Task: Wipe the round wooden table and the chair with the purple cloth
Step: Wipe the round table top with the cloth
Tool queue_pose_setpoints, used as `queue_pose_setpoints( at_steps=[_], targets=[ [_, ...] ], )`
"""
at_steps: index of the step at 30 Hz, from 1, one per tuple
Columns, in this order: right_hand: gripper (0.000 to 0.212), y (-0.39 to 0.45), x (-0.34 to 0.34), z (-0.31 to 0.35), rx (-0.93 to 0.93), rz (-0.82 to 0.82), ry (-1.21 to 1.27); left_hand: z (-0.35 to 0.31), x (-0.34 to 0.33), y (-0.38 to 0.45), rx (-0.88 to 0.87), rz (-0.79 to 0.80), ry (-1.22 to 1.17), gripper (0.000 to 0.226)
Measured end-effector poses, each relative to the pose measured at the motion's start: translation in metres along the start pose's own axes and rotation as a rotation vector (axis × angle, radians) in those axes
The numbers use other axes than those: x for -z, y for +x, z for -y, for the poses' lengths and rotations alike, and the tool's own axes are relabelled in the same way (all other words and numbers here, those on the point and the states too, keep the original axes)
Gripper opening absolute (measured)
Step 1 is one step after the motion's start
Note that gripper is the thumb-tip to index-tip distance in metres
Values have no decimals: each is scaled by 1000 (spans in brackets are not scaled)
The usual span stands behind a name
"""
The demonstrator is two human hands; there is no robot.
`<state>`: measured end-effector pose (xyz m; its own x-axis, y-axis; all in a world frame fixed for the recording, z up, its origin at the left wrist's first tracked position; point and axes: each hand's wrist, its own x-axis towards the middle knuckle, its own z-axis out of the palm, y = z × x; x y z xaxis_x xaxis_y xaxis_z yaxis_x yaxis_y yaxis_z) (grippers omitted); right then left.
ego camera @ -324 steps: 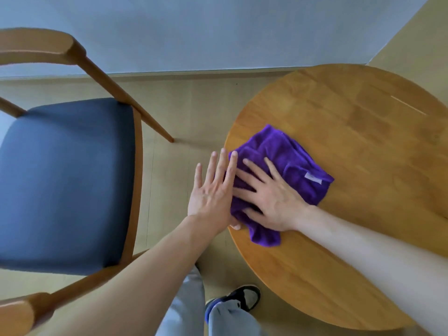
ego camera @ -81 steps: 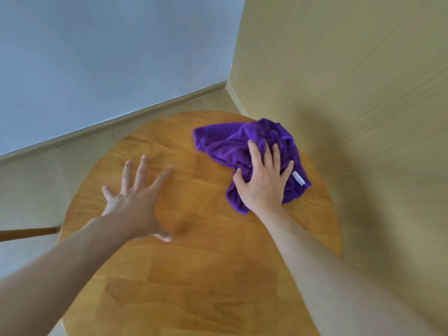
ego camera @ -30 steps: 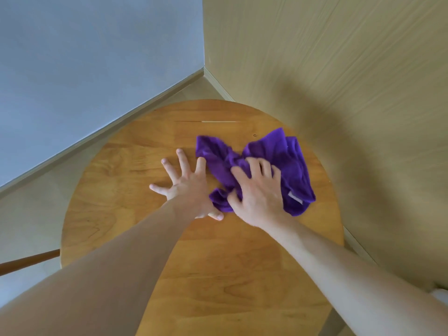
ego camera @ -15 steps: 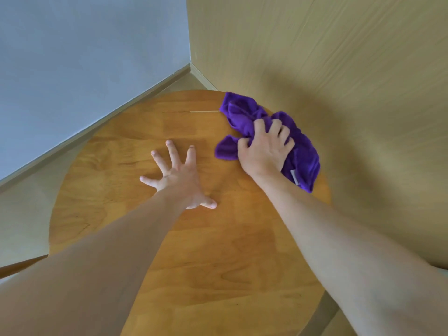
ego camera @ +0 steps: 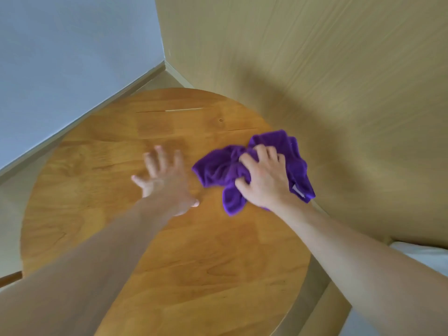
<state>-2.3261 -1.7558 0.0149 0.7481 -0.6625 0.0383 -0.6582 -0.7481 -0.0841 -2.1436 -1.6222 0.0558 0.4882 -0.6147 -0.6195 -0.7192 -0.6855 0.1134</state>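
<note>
Head view: my right hand (ego camera: 264, 181) bunches the purple cloth (ego camera: 257, 166) at the round wooden table (ego camera: 194, 263)'s wall-side edge.
Left hand (ego camera: 164, 180): spread flat mid-table.
Left to do: chair, out of view.

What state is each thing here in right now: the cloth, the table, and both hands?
purple cloth: bunched up, lying on the table near its right edge, gripped by the right hand.
round wooden table: bare wood top, with the cloth and both hands on it.
right hand: fingers curled into the cloth, pressing it down.
left hand: fingers spread and straight, flat on the tabletop, blurred, apart from the cloth.
</note>
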Motion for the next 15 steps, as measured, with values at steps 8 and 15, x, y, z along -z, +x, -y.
queue_pose_setpoints(
  at_steps=[8, 15],
  targets=[
    [38, 24, -9, 36, -331, -44, 73, -57, -35, -10, -66, 78, 77, 160],
    [39, -69, 8, -42, 227, 29, 9, -61, -37, -8, -70, 76, 49, 165]
  ],
)
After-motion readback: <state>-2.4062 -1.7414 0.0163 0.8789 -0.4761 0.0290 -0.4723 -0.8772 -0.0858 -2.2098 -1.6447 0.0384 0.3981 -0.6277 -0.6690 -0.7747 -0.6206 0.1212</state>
